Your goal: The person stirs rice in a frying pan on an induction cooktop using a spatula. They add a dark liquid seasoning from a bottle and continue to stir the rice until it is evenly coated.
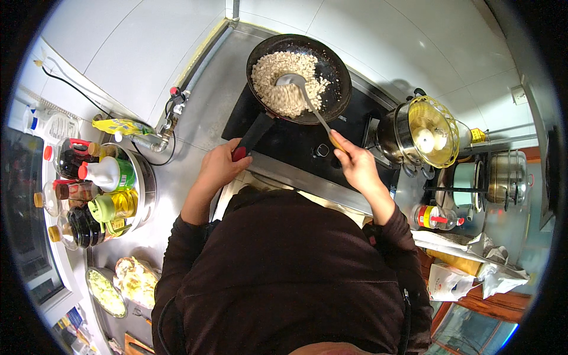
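My left hand (222, 165) grips the black handle (256, 133) of a dark frying pan (339, 84), near its red-tipped end. The pan sits over the black cooktop (306, 148) by the tiled wall. Small pale chopped pieces of food (279, 66) cover much of the pan's left and middle. In my right hand (358, 162) is a metal spatula (314, 108) with a yellowish handle end. Its blade rests among the pieces, and some beneath it look blurred.
Left stands a round tray (144, 186) crowded with sauce and oil bottles (120, 206). A gas pipe and valve (168, 128) run along the wall. To the right are a steel pot (392, 135) with a yellow basket (452, 133) and a plastic bottle (437, 217). A bowl of chopped vegetables (105, 290) lies lower left.
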A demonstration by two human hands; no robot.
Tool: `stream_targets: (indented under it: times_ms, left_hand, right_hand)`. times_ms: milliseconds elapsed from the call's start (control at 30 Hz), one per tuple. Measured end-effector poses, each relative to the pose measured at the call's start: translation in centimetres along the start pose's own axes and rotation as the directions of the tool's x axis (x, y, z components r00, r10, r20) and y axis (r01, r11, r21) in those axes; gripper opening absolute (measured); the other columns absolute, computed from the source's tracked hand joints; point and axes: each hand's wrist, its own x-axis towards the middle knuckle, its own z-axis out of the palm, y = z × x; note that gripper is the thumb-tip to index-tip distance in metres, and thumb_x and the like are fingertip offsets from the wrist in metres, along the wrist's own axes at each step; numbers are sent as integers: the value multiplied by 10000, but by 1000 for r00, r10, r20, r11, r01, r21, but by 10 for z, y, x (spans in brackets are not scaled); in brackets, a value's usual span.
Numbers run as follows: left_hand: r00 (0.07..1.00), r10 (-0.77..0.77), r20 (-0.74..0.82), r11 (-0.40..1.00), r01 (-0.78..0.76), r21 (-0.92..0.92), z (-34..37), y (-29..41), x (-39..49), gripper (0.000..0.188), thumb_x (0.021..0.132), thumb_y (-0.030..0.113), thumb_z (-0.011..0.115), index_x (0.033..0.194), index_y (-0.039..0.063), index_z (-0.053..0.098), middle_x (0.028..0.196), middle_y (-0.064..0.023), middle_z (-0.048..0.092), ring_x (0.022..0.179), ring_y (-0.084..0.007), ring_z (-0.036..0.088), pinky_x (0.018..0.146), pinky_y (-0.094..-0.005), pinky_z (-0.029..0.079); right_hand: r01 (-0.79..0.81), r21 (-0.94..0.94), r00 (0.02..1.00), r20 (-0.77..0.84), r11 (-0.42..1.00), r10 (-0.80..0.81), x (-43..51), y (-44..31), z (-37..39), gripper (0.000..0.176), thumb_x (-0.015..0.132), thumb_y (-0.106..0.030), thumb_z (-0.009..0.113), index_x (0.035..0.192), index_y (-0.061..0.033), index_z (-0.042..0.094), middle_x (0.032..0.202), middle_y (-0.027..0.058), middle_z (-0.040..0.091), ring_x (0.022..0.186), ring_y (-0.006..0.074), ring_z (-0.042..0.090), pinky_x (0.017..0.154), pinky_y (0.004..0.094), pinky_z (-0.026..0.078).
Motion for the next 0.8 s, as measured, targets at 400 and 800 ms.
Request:
stream_targets:
  times_ms: [400, 800]
  left_hand:
    - [1000, 6, -30, 999, -4, 46, 0, 3, -2, 476, 814, 357, 737, 1234, 144, 673, 900, -159, 725, 866, -350, 701, 783, -428, 531]
    - [1000, -4, -14, 1000, 4, 12, 3, 0, -2, 482, 814, 362, 739, 1233, 133, 671, 915, -171, 725, 878, -366, 699, 790, -435, 530]
  right_hand:
    - [18, -174, 1000, 25, 985, -14, -5, 15, 12, 469, 961, -160, 633, 1411, -281, 580, 1051, 138, 723, 775, 329, 706, 703, 410, 564]
    - [-244, 144, 934, 301, 959, 192, -33, 3, -80, 555, 925, -3, 614, 1446, -184, 555, 1262, 123, 705, 1143, 178, 665, 989, 311, 484]
